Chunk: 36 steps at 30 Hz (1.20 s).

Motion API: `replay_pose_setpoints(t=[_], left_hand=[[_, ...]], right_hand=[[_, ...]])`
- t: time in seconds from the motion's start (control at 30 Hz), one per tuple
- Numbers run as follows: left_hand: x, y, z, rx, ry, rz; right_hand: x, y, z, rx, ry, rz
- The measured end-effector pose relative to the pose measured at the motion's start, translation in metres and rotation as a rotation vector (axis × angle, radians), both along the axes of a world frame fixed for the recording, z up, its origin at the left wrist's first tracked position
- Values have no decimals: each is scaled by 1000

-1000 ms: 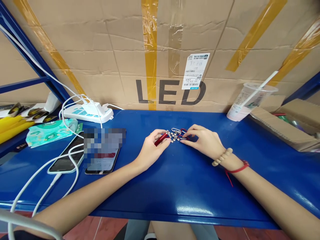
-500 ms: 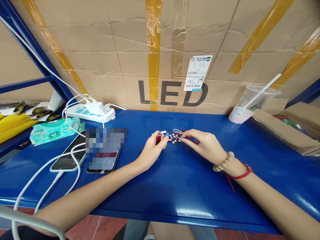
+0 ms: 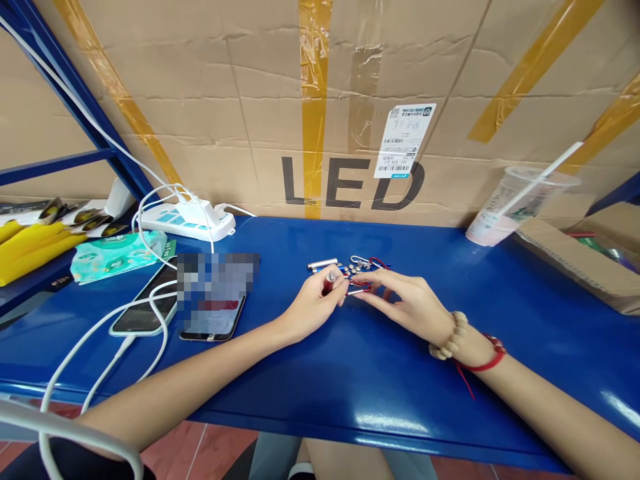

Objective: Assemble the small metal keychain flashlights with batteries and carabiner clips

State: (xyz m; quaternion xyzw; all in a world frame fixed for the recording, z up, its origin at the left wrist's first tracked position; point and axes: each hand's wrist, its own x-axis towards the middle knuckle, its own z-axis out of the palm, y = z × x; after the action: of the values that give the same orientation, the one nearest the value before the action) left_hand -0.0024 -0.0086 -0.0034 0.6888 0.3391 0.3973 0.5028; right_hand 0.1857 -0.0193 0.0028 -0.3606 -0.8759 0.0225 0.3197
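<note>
Blue surface (image 3: 320, 380); forearms (image 3: 215, 370) angled inward over it. Left hand (image 3: 314, 300) curled around a red tube (image 3: 329, 283); right hand (image 3: 413, 300) palm-down, narrow pinch on a red clip (image 3: 360, 289) between them. Small metal parts (image 3: 353, 270) just beyond, cardboard box (image 3: 250, 127) behind.

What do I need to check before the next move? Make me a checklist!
1. Left hand holds the red tube: ok.
2. Right hand holds the red carabiner: ok, at its fingertips.
3. Carabiner joined to tube: cannot tell, partly hidden.
4. Small silver pieces on the blue table: ok, grouped just beyond the hands.
5. Cup away from both hands: ok.
6. White cable clear of left arm: cannot tell, they overlap in view.
</note>
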Motion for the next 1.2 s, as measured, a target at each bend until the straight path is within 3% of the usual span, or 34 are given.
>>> replay_pose_setpoints(t=[0.1,0.3,0.53,0.87,1.07,1.2], left_hand=[[-1,1,-1,-21,-1,-21],[-2,1,-2,-8,37,-47],[-1,0,-1,-7,62,-32],[1,-3,-1,-31,48,-78],[1,-4,-1,-77,-11,-67],[-1,-4,-1,-2,99,-93]], right_hand=[[-1,-1,-1,64,-32,16],[-4,-2,2,19,-205,83],[-3,-2,2,3,-254,71],[-4,-2,2,23,-130,40],[2,2,3,162,6,-135],[0,0,4,218,52,-183]])
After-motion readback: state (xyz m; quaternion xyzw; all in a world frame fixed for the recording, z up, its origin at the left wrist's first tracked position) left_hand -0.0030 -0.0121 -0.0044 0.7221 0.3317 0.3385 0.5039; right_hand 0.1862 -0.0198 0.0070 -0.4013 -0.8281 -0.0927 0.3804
